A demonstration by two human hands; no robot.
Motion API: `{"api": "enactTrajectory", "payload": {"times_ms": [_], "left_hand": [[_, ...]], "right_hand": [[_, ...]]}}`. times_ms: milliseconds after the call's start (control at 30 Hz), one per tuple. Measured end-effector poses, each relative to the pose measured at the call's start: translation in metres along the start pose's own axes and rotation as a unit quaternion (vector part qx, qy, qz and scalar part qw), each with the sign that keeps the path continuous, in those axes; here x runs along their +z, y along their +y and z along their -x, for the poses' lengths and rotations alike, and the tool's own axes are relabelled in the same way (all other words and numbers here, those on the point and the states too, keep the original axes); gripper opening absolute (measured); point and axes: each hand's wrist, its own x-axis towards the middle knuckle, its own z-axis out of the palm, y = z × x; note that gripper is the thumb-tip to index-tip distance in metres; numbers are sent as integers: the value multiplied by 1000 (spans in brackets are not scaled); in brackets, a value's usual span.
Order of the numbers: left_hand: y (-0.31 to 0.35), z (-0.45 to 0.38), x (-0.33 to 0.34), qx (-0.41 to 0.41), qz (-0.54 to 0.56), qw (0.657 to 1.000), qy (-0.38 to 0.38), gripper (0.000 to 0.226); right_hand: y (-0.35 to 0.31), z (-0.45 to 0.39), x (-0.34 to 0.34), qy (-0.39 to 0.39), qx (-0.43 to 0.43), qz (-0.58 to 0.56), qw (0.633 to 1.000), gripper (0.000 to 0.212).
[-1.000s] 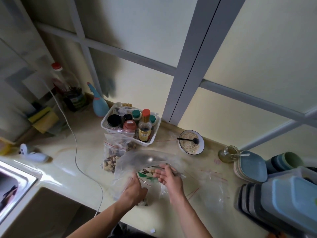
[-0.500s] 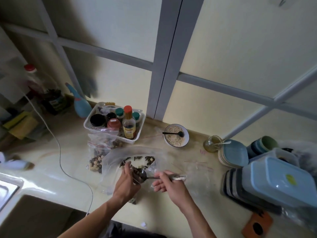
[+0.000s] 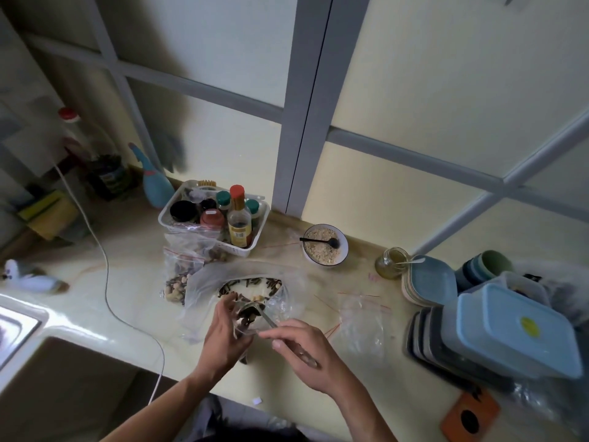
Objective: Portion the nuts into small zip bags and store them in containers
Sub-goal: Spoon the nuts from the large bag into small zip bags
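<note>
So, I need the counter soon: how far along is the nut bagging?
Early. Done: two filled zip bags lean by the basket. In hand: right hand spoons nuts into the small bag held by left hand. Left: empty bags, containers unloaded.

A pale yellow counter [image 3: 127, 282] carries a white basket [image 3: 258, 237] of bottles at the far side, filled zip bags [image 3: 178, 282] just in front of it, a large open bag of nuts [image 3: 204, 291] at centre, a bowl of grain [image 3: 325, 247] with a black spoon, a glass jar [image 3: 390, 263], empty zip bags [image 3: 360, 320], and stacked lidded containers [image 3: 510, 330] at right.
</note>
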Motion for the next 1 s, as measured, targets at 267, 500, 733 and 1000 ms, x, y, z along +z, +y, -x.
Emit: {"api": "enactTrajectory", "payload": {"times_ms": [267,500,733,1000], "left_hand": [[-2,7,6,1,19,999,28,87],[-11,11,4,9,9,999,34,91],[-8,24,0,-1,-6,997,71,85],[-18,37,-37,30,-41,999,14,28]], "right_hand": [[0,15,-5,-24,41,-58,997,29],[3,17,-3,3,54,-148,988,30],[4,7,-5,118,62,-294,947,26],[18,-28,16,179,211,-242,930,28]]}}
